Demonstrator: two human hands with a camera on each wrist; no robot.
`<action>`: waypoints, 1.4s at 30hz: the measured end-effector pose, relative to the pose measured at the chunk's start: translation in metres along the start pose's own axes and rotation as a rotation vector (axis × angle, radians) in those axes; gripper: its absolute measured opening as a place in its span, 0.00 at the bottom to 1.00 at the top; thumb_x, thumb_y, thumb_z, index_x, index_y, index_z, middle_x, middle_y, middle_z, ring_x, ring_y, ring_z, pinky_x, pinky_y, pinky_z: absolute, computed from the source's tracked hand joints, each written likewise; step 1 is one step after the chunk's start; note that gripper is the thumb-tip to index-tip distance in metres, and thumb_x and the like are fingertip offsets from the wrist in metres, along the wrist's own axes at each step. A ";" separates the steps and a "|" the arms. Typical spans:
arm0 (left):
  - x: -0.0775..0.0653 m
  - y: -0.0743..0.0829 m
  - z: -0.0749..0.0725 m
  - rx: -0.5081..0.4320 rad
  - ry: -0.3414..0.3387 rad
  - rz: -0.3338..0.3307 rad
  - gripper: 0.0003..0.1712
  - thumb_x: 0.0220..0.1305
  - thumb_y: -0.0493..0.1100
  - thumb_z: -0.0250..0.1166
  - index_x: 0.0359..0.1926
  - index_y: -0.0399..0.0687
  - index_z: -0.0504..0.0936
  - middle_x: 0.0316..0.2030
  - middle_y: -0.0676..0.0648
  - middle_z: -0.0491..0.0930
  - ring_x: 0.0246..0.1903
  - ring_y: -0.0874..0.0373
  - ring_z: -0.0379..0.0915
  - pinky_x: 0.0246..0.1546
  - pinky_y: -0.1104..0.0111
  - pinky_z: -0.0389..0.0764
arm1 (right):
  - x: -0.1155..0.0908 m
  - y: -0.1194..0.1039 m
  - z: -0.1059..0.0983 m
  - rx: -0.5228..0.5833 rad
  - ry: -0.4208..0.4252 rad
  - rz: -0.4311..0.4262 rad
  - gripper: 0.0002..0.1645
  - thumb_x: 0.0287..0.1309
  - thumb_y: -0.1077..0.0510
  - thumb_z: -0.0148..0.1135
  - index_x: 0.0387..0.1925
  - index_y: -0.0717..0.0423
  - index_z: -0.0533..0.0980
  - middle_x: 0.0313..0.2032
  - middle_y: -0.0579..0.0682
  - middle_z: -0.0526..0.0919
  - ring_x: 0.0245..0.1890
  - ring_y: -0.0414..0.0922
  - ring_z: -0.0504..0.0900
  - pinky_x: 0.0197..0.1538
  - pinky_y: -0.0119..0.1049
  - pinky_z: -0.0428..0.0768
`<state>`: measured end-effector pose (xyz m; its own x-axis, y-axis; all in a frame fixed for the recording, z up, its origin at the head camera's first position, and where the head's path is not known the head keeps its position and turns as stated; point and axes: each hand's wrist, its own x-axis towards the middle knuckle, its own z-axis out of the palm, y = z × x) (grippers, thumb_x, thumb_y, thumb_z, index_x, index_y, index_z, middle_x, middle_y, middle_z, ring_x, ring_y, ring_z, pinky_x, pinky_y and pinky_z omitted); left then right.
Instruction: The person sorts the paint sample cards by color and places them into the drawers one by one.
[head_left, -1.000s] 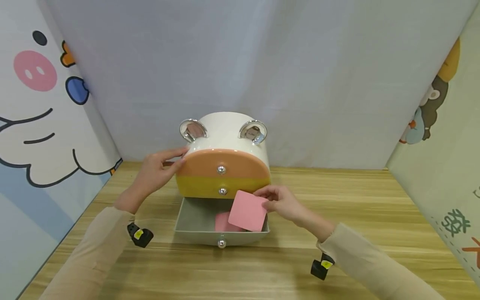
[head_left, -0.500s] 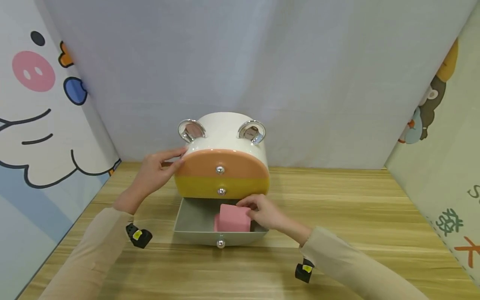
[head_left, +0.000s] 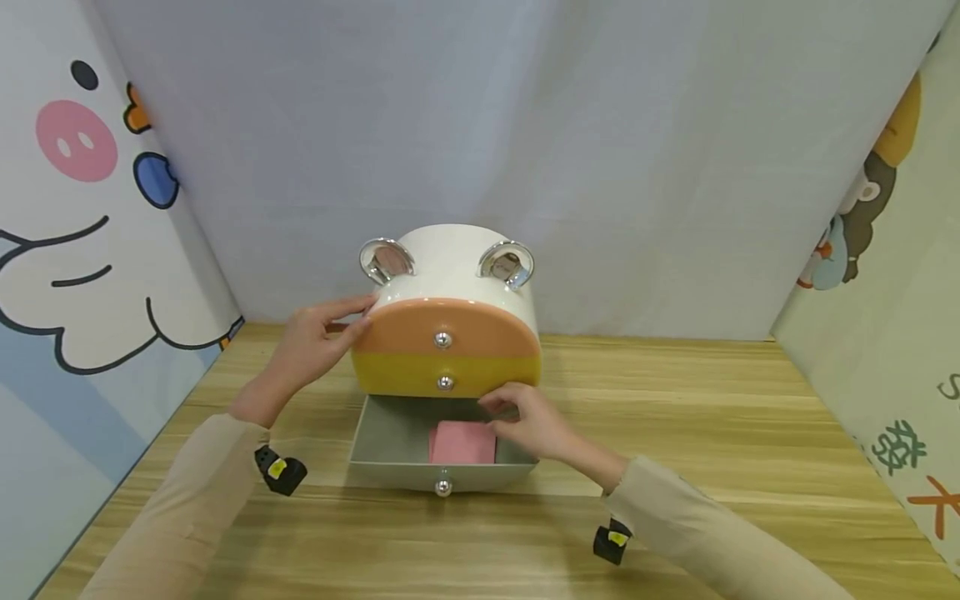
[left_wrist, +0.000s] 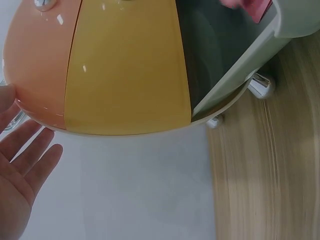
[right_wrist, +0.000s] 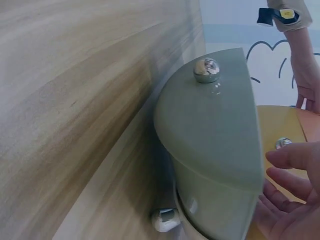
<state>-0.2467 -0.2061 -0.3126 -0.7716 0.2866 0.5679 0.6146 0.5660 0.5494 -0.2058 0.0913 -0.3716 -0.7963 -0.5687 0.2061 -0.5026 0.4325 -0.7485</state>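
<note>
A small drawer cabinet [head_left: 450, 325] with a white rounded body, an orange top front and a yellow middle front stands on the table. Its grey-green bottom drawer [head_left: 397, 429] is pulled out. Inside lie flat pink squares [head_left: 465, 443], one overlapping another; their material is unclear. My left hand [head_left: 311, 342] touches the cabinet's upper left side, thumb near the orange front's edge and the other fingers extended, as the left wrist view shows. Over the drawer's right side hovers my right hand [head_left: 528, 425], beside the pink squares. In the right wrist view its thumb and fingers are apart, holding nothing.
Silver knobs [head_left: 443, 340] sit on the fronts, and two silver ear-shaped pieces [head_left: 507, 264] stick up from the cabinet's top. Wood-grain tabletop [head_left: 675, 400] surrounds it. A pale curtain [head_left: 600, 167] hangs behind, with cartoon-printed panels [head_left: 75, 250] at both sides.
My right hand has moved left and into the drawer area with a pink square and let it go; it now lies over the other pink piece. The left hand stays put.
</note>
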 end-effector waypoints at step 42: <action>0.001 0.000 0.000 0.011 -0.001 0.000 0.16 0.60 0.36 0.61 0.49 0.34 0.79 0.46 0.37 0.78 0.45 0.44 0.76 0.36 0.59 0.81 | -0.051 -0.030 0.128 0.930 0.498 0.547 0.16 0.52 0.69 0.58 0.43 0.73 0.69 0.34 0.46 0.79 0.32 0.36 0.77 0.37 0.32 0.81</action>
<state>-0.2475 -0.2058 -0.3115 -0.7720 0.2876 0.5668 0.6126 0.5742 0.5431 -0.1074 0.0181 -0.4404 -0.9758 -0.0428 -0.2143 0.2180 -0.2573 -0.9414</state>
